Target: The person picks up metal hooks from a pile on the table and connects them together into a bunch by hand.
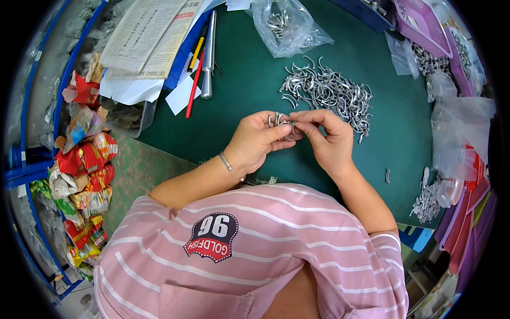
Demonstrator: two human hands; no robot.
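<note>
My left hand (pixel 254 139) is closed around a few small curved silver metal pieces (pixel 279 119), which stick out between the fingers. My right hand (pixel 330 139) meets it fingertip to fingertip, thumb and forefinger pinched on one of the curved metal pieces; fingers partly hide it. Just beyond the hands, a loose pile of similar curved metal pieces (pixel 340 98) lies on the dark green table (pixel 228 69). A single piece (pixel 388 176) rests apart, to the right of my right forearm.
At the far side lies a clear plastic bag (pixel 289 32) holding metal parts. Papers (pixel 143 42), a red pencil (pixel 195 82) and a tapered metal rod (pixel 209 58) are at the left. Pink trays (pixel 422 26) and a small silver heap (pixel 426 202) line the right.
</note>
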